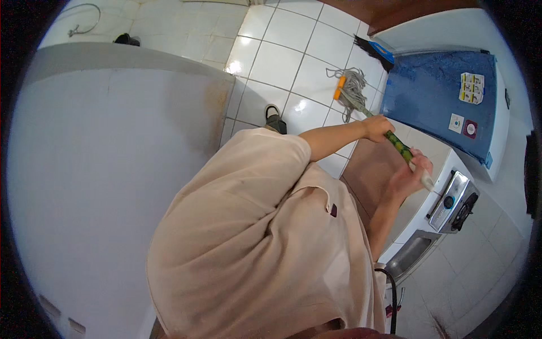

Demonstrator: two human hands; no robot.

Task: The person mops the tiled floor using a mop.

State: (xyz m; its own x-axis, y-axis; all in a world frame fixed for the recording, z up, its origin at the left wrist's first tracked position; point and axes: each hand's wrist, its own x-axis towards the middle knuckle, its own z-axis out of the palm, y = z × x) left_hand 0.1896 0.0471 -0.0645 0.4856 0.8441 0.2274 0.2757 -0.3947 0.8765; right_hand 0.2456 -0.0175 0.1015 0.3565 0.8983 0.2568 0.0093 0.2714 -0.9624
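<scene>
Both my hands are on the handle of a string mop. My left hand [378, 128] grips the green patterned mop handle [397, 143] partway along. Higher up, my right hand [413, 171] is wrapped round the handle near its pale end and looks slightly blurred. The handle slants down to a mop head [355, 88] with grey strings and an orange clamp [339, 87], which lies on the white tiled floor [277, 61].
A blue refrigerator [427, 89] stands beyond the mop, a blue-and-black broom head [379, 51] beside it. On the tiled counter [423, 142] sits a gas stove [454, 202] near a metal sink [410, 254]. A pale partition wall [106, 169] rises at my left; my shoe [272, 111] shows below.
</scene>
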